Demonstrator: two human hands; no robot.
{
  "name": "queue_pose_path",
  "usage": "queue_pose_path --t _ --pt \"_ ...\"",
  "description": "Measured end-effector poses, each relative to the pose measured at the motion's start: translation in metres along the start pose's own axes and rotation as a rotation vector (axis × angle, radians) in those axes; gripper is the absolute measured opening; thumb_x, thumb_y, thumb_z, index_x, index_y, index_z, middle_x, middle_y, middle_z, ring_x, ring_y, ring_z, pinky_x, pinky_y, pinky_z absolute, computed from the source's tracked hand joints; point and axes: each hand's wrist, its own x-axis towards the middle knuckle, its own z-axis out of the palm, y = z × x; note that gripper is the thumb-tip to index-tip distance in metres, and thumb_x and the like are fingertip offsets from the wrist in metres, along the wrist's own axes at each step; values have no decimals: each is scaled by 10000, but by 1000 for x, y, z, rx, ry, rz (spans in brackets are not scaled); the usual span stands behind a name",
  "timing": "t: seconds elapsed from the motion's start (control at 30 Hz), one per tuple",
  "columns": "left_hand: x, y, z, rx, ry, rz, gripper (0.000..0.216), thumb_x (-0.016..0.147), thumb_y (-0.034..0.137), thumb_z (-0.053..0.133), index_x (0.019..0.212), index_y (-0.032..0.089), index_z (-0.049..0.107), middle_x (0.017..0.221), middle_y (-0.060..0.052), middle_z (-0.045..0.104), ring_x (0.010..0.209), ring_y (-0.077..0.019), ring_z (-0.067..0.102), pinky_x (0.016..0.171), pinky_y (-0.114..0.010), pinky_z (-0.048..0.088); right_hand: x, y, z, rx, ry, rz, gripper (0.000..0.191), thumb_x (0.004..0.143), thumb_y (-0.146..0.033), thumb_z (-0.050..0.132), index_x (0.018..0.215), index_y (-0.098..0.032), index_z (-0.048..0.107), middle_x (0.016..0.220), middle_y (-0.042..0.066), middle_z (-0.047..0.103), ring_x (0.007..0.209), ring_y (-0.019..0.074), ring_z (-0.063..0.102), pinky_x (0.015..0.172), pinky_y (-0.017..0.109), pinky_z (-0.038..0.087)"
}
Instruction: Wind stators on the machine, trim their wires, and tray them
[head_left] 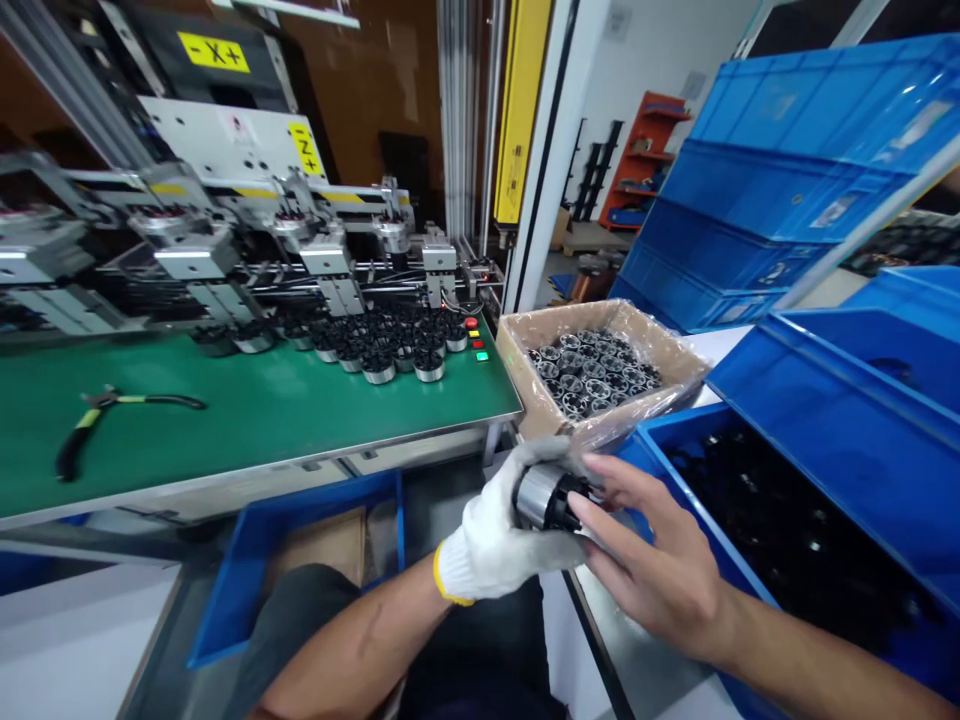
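Observation:
My left hand (pixel 491 535), in a white glove with a yellow cuff, is closed around a silver metal ring with a black plastic insert (pixel 541 497). My bare right hand (pixel 660 560) has its fingers on the black end of the same part, from the right side. The part is held tilted in front of my lap, its black side facing right. Beyond my hands, a cardboard box (pixel 517 385) lined with clear plastic holds many similar silver rings (pixel 592 375). To the right, a blue bin (pixel 690 500) contains dark black pieces, hard to make out singly.
Several assembled ring parts (pixel 379 365) stand on the green worktop (pixel 247 430), near lit buttons (pixel 478 345). Pliers (pixel 105 405) lie at its left. Machine fixtures (pixel 326 260) line the back. Blue crates (pixel 765 190) are stacked at right; another blue bin (pixel 225 590) sits below the worktop.

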Motion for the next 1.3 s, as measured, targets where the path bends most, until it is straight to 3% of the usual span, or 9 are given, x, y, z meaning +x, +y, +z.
queue_pose_path --t 0.13,0.4,0.57,0.73,1.3 --pt "-4 7 -4 90 -10 -27 906 601 384 943 1389 203 535 1182 -78 715 982 -236 693 908 -346 561 5 2 -1 25 48 -13 468 901 -25 649 1358 -108 585 1096 167 718 1016 265 710 817 413 653" --pt "-4 10 -1 107 1 -81 997 545 458 965 1413 230 530 1199 -60 697 1016 -244 670 942 -352 537 4 -2 1 15 76 5 448 875 14 628 1308 -99 632 1097 175 706 1024 258 707 839 388 649" --pt "-5 5 -6 93 -20 -134 1033 523 450 978 1427 246 522 1162 -41 702 933 -216 670 869 -328 550 3 -5 0 36 64 6 482 859 -1 641 1332 -90 626 1098 178 705 1014 275 714 846 399 648" --pt "-5 2 -9 120 -10 -104 989 563 472 962 1426 244 535 1214 -51 691 1009 -234 657 949 -349 525 4 -5 2 9 75 33 535 851 -5 639 1373 -119 609 1078 170 713 979 292 720 808 421 653" --pt "-2 6 -9 90 -20 -138 1046 506 443 975 1415 197 520 1129 -56 695 920 -224 657 878 -357 556 1 -3 4 22 53 -18 380 887 -17 635 1264 -59 624 1083 193 701 1023 277 685 836 424 628"
